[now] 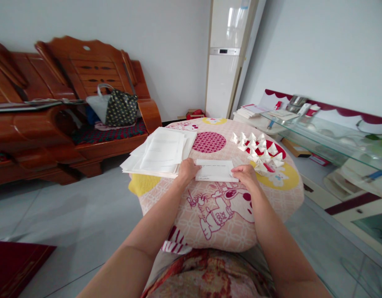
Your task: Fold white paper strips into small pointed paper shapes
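A folded white sheet of paper [214, 170] lies flat on a round table covered by a pink cartoon cloth [222, 215]. My left hand [187, 169] presses on the sheet's left end with fingers curled over its edge. My right hand [247, 174] pinches the sheet's right end. To the left of my left hand is a loose stack of white paper sheets [162, 152]. Just beyond my right hand stands a cluster of several small folded white paper shapes [259, 150].
A wooden bench [70, 103] with a dark dotted handbag [116, 108] stands at the left. A tall white air conditioner [225, 62] is behind the table. A glass shelf unit [333, 136] with books and items runs along the right wall. The floor is grey tile.
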`<act>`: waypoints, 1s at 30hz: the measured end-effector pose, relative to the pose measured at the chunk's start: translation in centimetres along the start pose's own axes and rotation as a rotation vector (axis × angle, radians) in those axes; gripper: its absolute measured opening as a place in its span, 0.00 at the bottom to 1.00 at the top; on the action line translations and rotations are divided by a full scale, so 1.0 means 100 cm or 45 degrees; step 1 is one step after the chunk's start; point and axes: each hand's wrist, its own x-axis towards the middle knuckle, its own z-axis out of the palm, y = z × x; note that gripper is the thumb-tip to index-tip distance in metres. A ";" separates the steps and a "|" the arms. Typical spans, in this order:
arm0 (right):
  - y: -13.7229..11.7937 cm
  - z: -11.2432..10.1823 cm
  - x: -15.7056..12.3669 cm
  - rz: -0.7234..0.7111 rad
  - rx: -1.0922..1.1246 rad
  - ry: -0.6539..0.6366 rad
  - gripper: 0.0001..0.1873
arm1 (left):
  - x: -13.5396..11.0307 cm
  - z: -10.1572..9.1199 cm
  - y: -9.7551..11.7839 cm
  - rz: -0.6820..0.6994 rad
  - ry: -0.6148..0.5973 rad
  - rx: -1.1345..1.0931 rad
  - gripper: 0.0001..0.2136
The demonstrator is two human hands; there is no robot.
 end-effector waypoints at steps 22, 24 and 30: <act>-0.010 0.001 -0.003 0.081 -0.141 0.026 0.15 | 0.003 0.000 0.004 -0.040 -0.012 0.116 0.17; -0.009 0.001 -0.001 0.079 -0.150 0.017 0.14 | 0.001 0.000 0.006 -0.029 -0.011 0.145 0.16; -0.008 0.001 0.000 0.048 -0.170 -0.002 0.15 | -0.002 0.001 0.007 0.155 0.134 0.210 0.11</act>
